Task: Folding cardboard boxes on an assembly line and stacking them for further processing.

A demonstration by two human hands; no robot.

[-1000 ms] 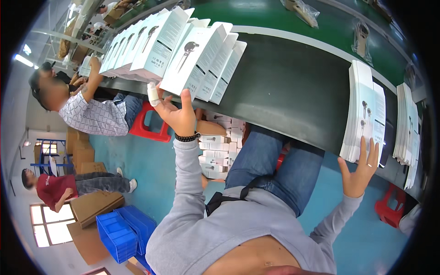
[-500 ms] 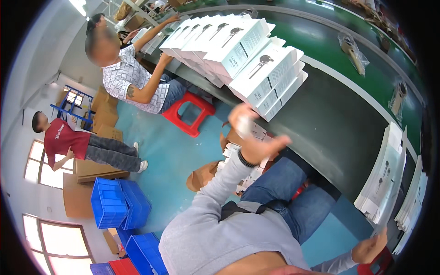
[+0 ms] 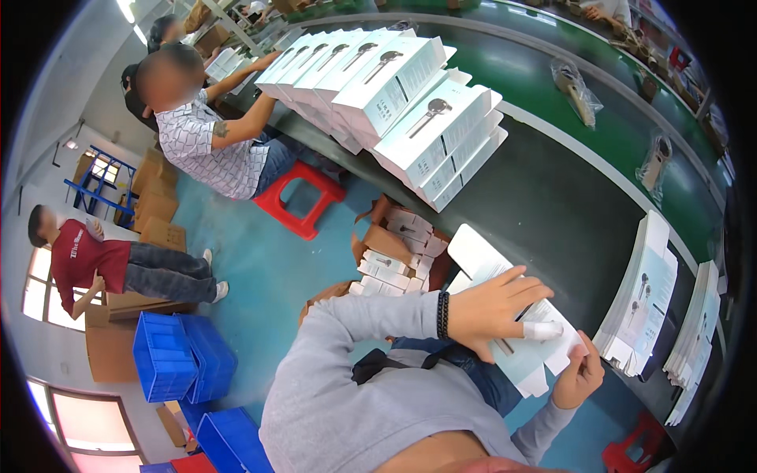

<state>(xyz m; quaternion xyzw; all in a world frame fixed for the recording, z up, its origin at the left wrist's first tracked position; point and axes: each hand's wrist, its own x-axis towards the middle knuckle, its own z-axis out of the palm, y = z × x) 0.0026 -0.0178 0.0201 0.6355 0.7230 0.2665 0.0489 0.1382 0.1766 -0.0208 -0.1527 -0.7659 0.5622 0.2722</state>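
A white printed carton [image 3: 520,366], its flaps sticking out, is held over my lap at the bench's near edge. It looks flat or only partly opened. My left hand [image 3: 493,315] lies across its printed face, fingers stretched out and spread, a white wrap round one finger. On the carton's right edge, my right hand [image 3: 578,378] is closed, pinching it between thumb and fingers. Nearest to my right hand stands a stack of flat cartons [image 3: 637,296]. Folded white boxes [image 3: 434,142] with a picture of a dark handled device are piled at the bench's far left.
Another flat stack [image 3: 698,339] stands farther right. Beyond the dark bench [image 3: 552,205], a green conveyor [image 3: 615,142] carries bagged devices [image 3: 574,91]. Small boxes fill an open carton [image 3: 386,240] on the floor. A seated co-worker [image 3: 209,134] touches the box pile; another person [image 3: 110,260] stands left, near blue crates [image 3: 185,355].
A flat carton has come from the right-hand stack to over my lap, in my right hand. My left hand has moved from beside the box pile onto it. The view has shifted slightly.
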